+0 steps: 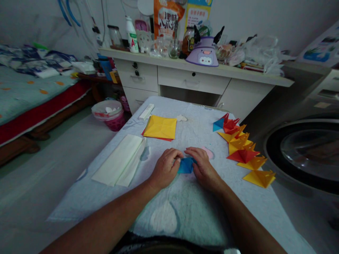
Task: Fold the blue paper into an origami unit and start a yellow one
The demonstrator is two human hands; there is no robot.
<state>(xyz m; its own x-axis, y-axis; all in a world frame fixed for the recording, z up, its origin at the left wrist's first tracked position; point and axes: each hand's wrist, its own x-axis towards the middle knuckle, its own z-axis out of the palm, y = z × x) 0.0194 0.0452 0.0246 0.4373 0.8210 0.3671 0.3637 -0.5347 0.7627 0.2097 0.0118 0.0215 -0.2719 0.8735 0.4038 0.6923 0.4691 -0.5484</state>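
A small folded blue paper (185,165) lies on the cloth-covered table (185,208), pinched between both my hands. My left hand (165,168) grips its left side with curled fingers. On its right side my right hand (202,165) presses down with fingertips on the top edge. Just behind my right hand a pink paper piece (208,152) peeks out.
A stack of yellow and red paper sheets (160,127) lies ahead. A row of several folded paper shapes (242,150), blue, red and yellow, runs along the right. White folded paper (122,163) lies at left. A cluttered desk (196,70), a pink bin (109,114), a bed and a washing machine surround the table.
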